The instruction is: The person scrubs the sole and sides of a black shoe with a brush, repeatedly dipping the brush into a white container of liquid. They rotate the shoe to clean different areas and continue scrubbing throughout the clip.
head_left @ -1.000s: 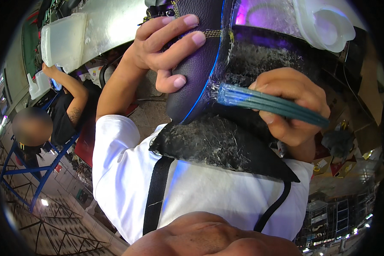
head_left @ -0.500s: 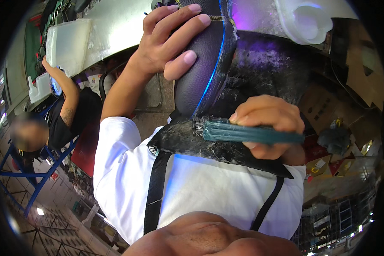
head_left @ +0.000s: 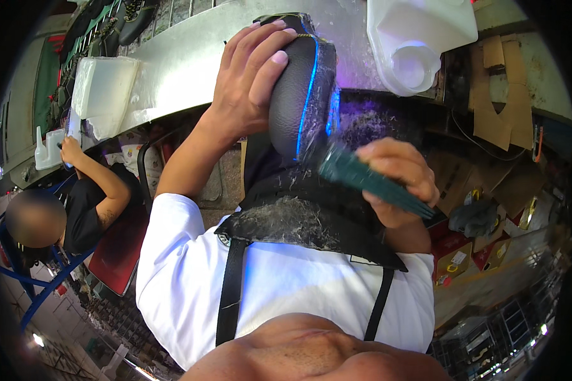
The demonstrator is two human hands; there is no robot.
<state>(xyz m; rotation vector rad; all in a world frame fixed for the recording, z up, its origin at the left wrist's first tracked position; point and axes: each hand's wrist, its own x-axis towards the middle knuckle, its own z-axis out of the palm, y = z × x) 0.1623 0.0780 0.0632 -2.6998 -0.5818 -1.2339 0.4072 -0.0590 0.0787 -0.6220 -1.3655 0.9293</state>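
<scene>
So from where I'm standing, the left hand (head_left: 251, 82) is wrapped firmly over the top of a black shoe upper (head_left: 299, 89), fingers curled tight around it, up in the top middle of the frame. The right hand (head_left: 397, 181) is clamped around a green brush (head_left: 368, 181), bristle end touching the lower edge of the upper, just right of centre. A glowing blue line runs down the side of the upper, and the strip beside it looks shiny and wet, so I'd guess that edge is already coated. How much is left, I can't tell, the far side is hidden. The black apron (head_left: 299, 222) below is crusted with whitish dried stuff. A white jug (head_left: 419, 38) sits top right.
</scene>
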